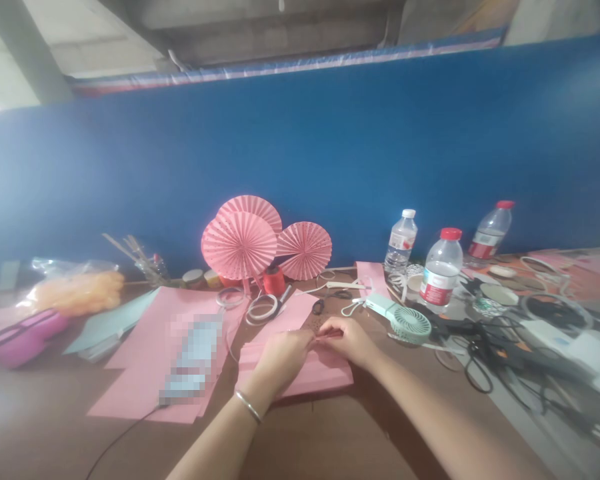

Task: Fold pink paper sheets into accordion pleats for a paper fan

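Pink paper (323, 375), seemingly pinched by left hand (286, 357) and right hand (353, 341), brown table (313, 443), blue partition (325, 140)

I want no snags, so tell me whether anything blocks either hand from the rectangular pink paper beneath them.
Nothing visible does: the left hand and right hand both touch the rectangular pink paper.

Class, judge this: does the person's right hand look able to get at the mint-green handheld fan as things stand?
Probably yes: the mint-green handheld fan lies near the right hand, with nothing standing between, though that hand would likely have to release the pink paper.
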{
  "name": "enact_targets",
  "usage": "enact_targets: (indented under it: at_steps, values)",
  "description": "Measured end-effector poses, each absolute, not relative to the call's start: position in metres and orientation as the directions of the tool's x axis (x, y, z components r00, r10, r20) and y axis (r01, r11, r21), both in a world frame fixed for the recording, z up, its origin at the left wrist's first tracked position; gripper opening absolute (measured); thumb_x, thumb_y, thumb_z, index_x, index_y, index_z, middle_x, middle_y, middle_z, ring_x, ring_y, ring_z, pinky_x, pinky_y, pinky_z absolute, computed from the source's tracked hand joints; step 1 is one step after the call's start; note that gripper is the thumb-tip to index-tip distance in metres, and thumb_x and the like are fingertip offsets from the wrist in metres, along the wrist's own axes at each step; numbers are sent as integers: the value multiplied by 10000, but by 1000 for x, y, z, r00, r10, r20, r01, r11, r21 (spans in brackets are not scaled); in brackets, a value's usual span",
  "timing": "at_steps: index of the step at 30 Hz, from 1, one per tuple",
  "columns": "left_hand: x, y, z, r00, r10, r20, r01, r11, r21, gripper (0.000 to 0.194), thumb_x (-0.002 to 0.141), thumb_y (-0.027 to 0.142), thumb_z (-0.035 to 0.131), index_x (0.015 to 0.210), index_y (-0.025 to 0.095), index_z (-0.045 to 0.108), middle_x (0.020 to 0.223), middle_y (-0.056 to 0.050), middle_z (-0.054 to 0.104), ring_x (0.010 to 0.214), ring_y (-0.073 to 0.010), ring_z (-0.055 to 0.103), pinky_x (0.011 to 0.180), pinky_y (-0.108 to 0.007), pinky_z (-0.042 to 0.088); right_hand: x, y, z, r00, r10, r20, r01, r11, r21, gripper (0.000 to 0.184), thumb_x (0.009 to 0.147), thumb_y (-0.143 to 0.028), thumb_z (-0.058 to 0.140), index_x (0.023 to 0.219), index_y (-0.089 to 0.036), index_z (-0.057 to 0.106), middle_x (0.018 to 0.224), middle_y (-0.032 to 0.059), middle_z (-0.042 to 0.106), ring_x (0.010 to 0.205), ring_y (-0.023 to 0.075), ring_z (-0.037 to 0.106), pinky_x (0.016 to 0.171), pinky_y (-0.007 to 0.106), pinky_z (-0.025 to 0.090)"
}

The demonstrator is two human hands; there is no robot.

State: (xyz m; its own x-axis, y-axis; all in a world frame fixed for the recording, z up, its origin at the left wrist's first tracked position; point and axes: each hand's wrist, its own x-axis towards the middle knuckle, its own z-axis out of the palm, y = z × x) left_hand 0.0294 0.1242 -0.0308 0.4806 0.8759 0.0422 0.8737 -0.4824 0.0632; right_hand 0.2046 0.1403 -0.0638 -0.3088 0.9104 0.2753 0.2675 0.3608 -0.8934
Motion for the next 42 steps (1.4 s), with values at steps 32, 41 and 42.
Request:
enact_targets:
  at_steps: [32,41,42]
  values:
    - [-9,155,-34,411,911,36,899,-412,148,292,862,350,377,796,212,626,789,-29,663,733,-170,590,622,-238,360,270,176,-75,-342,915,212,591,385,-709,324,798,-395,463,728,-158,673,695,32,652,676,174,578,621,244,384]
    - [-21,165,-39,435,899,48,881,-436,185,245,837,312,426,791,226,651,823,-10,670,760,-152,587,655,-217,370,273,178,-80,-376,912,165,589,373,-717,320,789,-411,475,785,-183,700,752,31,687,718,194,609,661,266,416]
    - [-22,165,-39,436,899,53,880,-438,185,244,836,312,428,794,225,652,824,-13,670,766,-156,587,661,-221,373,273,178,-80,-382,910,160,585,372,-720,334,794,-425,466,813,-187,700,775,33,692,736,198,613,675,270,421]
